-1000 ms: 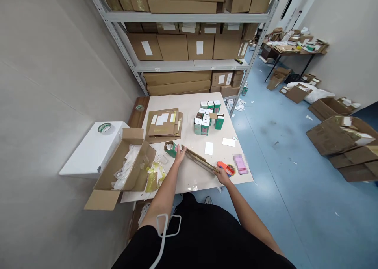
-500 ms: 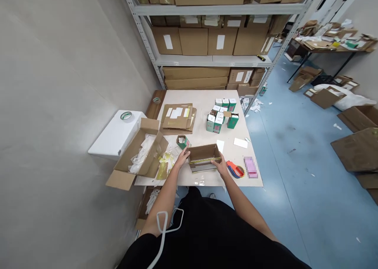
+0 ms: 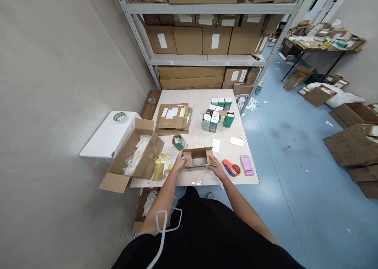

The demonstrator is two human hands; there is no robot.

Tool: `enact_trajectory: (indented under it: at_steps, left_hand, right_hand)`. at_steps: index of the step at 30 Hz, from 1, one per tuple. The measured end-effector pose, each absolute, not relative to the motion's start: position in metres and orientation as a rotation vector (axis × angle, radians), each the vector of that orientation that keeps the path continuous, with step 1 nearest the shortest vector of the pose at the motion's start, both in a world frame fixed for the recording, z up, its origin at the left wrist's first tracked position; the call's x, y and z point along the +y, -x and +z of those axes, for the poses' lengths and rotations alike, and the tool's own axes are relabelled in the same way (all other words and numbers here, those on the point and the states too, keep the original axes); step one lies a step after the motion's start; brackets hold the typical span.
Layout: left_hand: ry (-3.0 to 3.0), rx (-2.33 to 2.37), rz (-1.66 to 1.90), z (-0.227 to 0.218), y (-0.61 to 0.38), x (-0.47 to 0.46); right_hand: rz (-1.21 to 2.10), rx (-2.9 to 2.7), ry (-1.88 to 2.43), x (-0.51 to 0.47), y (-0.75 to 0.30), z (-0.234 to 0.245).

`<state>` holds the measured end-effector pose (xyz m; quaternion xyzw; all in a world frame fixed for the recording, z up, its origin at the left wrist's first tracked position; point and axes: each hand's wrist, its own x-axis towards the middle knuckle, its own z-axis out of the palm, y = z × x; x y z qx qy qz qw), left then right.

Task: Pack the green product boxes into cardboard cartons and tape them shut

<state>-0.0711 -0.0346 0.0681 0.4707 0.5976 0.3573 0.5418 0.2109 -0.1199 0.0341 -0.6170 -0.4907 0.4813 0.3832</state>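
Note:
A small brown cardboard box (image 3: 198, 167) is held by its two short ends near the front edge of the table. My left hand (image 3: 179, 161) grips its left end, and my right hand (image 3: 216, 167) grips the right one. Its open top faces up, and I see brown inner walls with a pale bottom. Just behind its left corner lies a green and white carton (image 3: 179, 142) with an open end. Right of my right hand are a red and blue tape dispenser (image 3: 231, 168) and a blurred pink item (image 3: 247, 165).
An open carton of white paper (image 3: 138, 153) leans at the table's left, beside crumpled yellow tape (image 3: 159, 169). Flattened cardboard (image 3: 174, 117) lies further back, with several green and white cartons (image 3: 214, 119) to its right. A shelf rack (image 3: 206, 59) stands behind the table (image 3: 203, 97).
The box has tipped: its opening now shows the inner bottom, and less of its near outer side is visible. Both hands keep hold of it. The whole view has shifted slightly.

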Motion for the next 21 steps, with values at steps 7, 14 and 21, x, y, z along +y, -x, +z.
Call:
enact_trajectory:
  at_steps: [7,14,21]
  left_hand:
    - [-1.128,1.439,0.808,0.076,0.070,-0.034]
    - [-1.006,1.266,0.856,0.091,0.079,-0.039]
    - [-1.043,1.416,0.821,0.082,0.075,-0.046]
  right_hand:
    - [1.217,-1.280,1.528,-0.120,-0.212,0.031]
    - [1.166,-1.381,1.569,-0.113,-0.220,0.033]
    - [1.121,-1.335,1.606,-0.118,-0.213,0.034]
